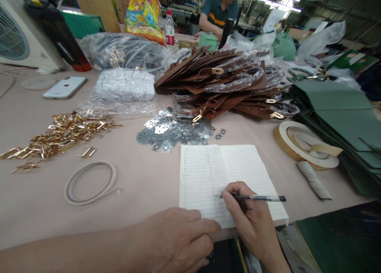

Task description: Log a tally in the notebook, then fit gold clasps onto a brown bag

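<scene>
Head view: R hand (pixel 250 219) closed firmly on pen (pixel 256 198), tip on ruled notebook (pixel 220 181) (open flat, lower center of frame). L hand (pixel 175 237) open, fingers extended, holds nothing, fingertips at notebook's lower edge. Silver metal plates (pixel 172 132) lie just above notebook.

Down at the bottom edge, the frame is cutting off the person's left hand (pixel 175 235) at the forearm, and those fingers are covering the near corner of the white lined paper notebook (pixel 205 177). The faint marks on its pages are coming through too small to read. The right hand (pixel 253 221) is hiding the grip of the slim black-and-clear pen (pixel 262 198). Up top, the edge is slicing off the co-worker in a teal shirt (pixel 218 10), while the left edge is cropping the white round-grilled fan housing (pixel 18 34) and the right edge is cutting off the stack of dark-green flat panels (pixel 333 122).
</scene>
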Demonstrator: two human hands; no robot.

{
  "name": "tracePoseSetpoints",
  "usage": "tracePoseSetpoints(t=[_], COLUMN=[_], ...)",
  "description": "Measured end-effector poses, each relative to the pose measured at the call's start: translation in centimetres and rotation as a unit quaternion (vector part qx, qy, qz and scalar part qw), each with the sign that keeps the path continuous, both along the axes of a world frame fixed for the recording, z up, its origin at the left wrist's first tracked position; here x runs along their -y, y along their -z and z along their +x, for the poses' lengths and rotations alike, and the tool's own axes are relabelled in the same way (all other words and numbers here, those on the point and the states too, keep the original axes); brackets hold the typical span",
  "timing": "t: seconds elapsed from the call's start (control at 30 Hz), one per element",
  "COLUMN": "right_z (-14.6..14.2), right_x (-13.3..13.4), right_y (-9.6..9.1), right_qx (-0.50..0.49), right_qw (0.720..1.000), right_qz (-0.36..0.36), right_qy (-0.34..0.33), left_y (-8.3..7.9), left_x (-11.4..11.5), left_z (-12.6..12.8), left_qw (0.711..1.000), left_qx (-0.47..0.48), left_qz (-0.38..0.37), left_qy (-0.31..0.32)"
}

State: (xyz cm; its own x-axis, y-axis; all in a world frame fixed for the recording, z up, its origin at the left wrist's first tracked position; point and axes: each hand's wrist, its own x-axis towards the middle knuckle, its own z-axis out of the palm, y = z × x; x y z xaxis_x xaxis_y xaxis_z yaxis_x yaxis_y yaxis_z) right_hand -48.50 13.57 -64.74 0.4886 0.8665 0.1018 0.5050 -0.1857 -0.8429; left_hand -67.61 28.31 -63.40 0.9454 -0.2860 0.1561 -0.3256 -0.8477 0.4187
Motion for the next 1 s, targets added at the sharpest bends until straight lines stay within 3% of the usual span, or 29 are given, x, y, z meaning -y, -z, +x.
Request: tracePoseSetpoints(t=[1.0], right_z=[0.10], right_x=[-0.39], right_y=[0.10], right_qx=[0.004], right_qw=[1.000], right_qz=[0.005], right_qy=[0.001], left_y=[0.07], left_x=[0.05], left_z=[0.23], left_qw=[1.000], left_qx=[0.001], left_qz=[0.009], left_qy=[0.002])
